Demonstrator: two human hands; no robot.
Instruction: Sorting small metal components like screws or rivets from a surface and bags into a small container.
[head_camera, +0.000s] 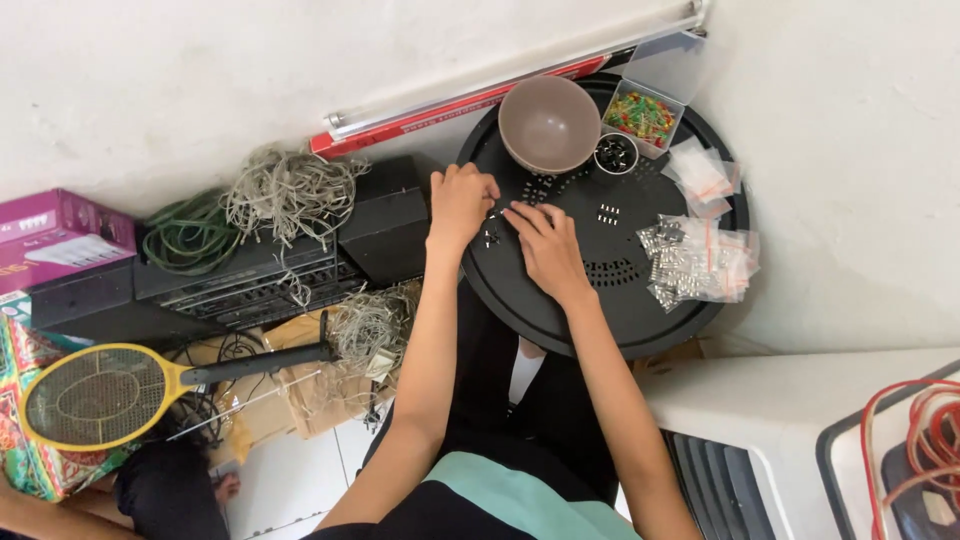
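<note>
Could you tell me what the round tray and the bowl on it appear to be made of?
The round tray looks like matte black plastic or painted metal, with punched slot patterns; which one is unclear. The bowl looks like smooth brownish plastic with a dull, even sheen.

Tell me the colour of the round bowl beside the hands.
Head view: the round plastic bowl is dull brownish-mauve.

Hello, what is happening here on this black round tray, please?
A person sits over a round black tray and works with both bare hands. The left hand and the right hand meet over some tiny dark parts on the tray. Further back stand a brown bowl, a small cup of dark pieces, a clear box of coloured bits and several small plastic bags.
</note>
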